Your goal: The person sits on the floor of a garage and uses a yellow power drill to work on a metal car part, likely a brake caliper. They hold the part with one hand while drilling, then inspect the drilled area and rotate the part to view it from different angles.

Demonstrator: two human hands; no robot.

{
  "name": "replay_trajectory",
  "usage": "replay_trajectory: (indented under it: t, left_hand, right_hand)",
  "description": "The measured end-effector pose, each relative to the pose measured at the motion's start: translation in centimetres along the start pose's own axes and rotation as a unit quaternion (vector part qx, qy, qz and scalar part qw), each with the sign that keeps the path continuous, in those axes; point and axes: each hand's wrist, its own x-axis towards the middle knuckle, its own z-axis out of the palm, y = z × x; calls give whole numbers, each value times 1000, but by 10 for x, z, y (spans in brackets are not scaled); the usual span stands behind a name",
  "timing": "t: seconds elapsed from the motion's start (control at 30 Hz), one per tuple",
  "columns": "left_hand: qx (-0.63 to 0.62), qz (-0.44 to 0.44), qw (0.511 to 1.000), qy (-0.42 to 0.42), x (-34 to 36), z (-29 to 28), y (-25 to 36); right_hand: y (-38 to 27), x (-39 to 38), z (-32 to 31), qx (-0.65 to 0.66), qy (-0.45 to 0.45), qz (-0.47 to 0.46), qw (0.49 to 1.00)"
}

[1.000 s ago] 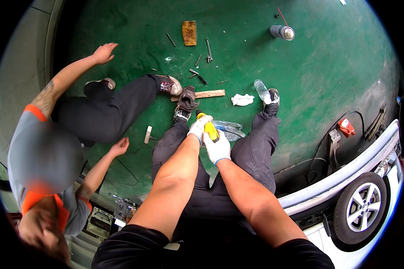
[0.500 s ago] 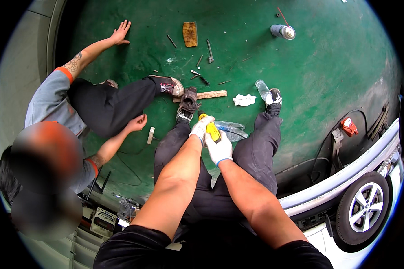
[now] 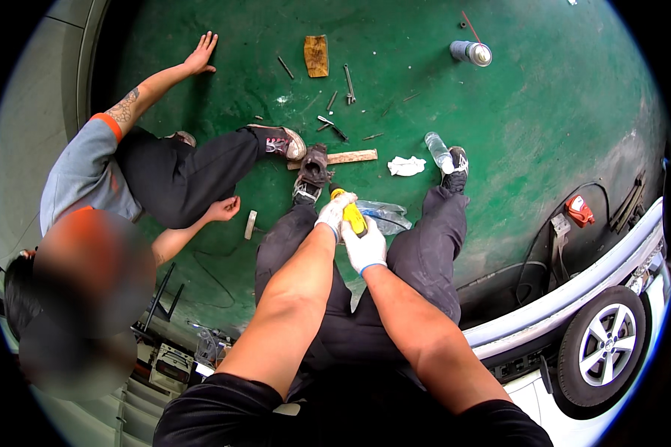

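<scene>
Both my hands wear white gloves and grip one yellow and black hand-held power tool [image 3: 354, 217]. My left hand [image 3: 335, 211] is closed round its front part, and my right hand [image 3: 366, 249] wraps its rear end. The tool's dark front end points away from me, toward a dark, rusty metal part [image 3: 315, 165]. That part rests at a wooden strip [image 3: 353, 156], beside my left shoe [image 3: 306, 193]. Whether tool and part touch is too small to tell. A clear plastic bag [image 3: 384, 214] lies just right of the tool, between my legs.
A co-worker [image 3: 89, 175] sits at the left, one hand on the green floor. Several hand tools [image 3: 350, 86] and a brown piece [image 3: 316, 56] lie ahead. A spray can [image 3: 470, 52], plastic bottle [image 3: 438, 151] and white cloth [image 3: 406, 166] are farther right. A car wheel [image 3: 602, 346] stands at right.
The co-worker's head has moved up and to the right, and their lower hand has shifted slightly left. My hands and the power tool have hardly moved.
</scene>
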Motion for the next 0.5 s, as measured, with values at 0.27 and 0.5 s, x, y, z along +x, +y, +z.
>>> replay_trajectory:
  t: [0.27, 0.5]
  left_hand:
    - [-4, -34, 999, 24, -3, 8, 6]
    - [-15, -36, 998, 43, -17, 15, 10]
  right_hand:
    - [6, 3, 3, -11, 15, -4, 1000]
    - [-6, -3, -5, -14, 0, 7, 1000]
